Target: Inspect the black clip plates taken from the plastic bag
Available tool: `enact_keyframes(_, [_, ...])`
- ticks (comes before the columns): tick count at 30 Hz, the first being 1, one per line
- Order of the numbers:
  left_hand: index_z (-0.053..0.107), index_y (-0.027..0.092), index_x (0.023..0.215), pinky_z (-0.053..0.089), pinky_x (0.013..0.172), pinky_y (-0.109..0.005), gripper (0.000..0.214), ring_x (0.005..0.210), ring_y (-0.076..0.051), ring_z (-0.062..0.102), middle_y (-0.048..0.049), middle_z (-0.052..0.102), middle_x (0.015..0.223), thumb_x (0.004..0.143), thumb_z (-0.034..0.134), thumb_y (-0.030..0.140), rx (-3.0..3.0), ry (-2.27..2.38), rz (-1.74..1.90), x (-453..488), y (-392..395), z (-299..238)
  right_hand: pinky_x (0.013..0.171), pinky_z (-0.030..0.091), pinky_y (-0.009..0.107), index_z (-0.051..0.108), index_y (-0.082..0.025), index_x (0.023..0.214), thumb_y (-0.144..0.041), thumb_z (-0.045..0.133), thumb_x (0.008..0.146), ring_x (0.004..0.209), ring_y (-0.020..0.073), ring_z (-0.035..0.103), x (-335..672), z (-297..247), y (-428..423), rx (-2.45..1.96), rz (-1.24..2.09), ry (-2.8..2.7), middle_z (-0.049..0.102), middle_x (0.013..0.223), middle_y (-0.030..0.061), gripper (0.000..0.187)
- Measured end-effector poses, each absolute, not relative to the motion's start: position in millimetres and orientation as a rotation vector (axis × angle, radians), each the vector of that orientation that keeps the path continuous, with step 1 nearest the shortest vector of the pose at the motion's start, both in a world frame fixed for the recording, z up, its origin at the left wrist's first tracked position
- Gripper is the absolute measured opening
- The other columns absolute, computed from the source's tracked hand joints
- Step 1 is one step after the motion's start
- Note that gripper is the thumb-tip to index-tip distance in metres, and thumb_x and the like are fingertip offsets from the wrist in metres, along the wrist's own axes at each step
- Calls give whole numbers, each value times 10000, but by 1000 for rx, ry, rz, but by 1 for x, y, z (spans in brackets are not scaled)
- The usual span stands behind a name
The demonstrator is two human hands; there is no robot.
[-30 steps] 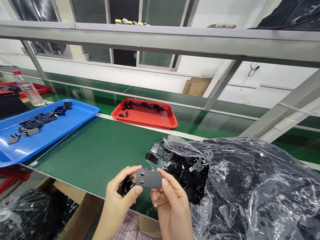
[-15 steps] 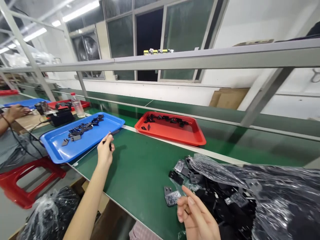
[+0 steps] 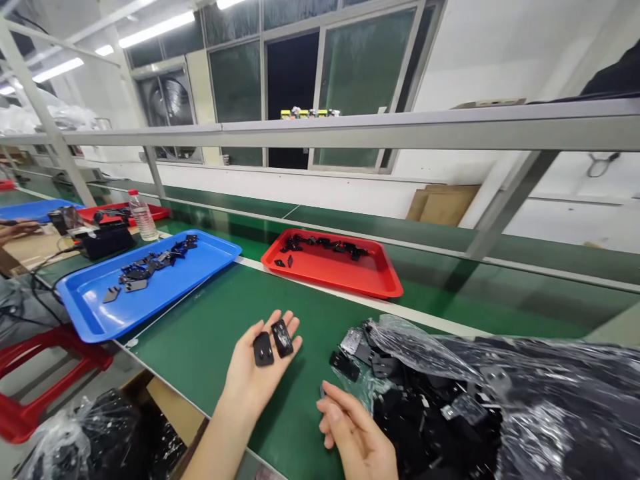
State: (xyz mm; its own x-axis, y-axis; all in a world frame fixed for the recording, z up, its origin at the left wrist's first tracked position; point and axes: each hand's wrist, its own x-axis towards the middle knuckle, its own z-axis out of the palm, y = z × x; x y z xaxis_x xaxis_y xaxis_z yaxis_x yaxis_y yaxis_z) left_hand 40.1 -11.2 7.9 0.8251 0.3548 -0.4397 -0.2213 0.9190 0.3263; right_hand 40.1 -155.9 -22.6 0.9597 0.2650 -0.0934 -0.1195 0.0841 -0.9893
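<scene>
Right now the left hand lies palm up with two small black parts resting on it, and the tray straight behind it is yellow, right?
Not quite. The tray behind is red, not yellow, as the head view shows. The rest holds: the left hand lies palm up with two small black parts resting on it.

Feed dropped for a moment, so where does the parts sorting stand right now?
Done so far: a row of black parts lies in the blue tray, a smaller batch in the red tray. In hand: the left hand lies palm-up with two black pieces on it; the right hand is empty by the bag. Left: the clear plastic bag looks mostly full.
</scene>
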Motion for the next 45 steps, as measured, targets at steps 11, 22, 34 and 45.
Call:
enact_keyframes(11, [489,324,1126,92,1215,-351,383,1233,-114,397,56,452,1257,760,381,354,96,408,52,3,-99,25,667,392,147,581,-167,923,-40,510,791,755,30,480,26,-8,-173,-1868,-797,-720,507,846,22,197])
enact_keyframes(22, [269,222,1329,135,1221,-314,660,1366,-112,174,-16,282,1381,762,167,543,98,189,23,-16,-90,30,832,402,321,544,-130,1008,-57,571,723,1005,171,417,27,7,-186,-1930,-702,-1187,468,1086,103,295])
enact_keyframes(34, [471,275,1191,80,1227,-383,599,1278,-113,350,31,330,1350,732,254,595,74,289,162,-8,-96,36,786,380,286,519,-160,937,-145,578,756,932,142,421,19,14,-185,-1908,-698,-998,470,945,72,191])
enact_keyframes(45, [428,287,1224,249,1172,-331,579,1281,-107,350,51,257,1380,740,303,580,76,117,195,2,-88,41,759,376,264,584,-211,894,-147,464,832,875,121,492,15,13,-187,-1668,-530,-619,509,949,48,150])
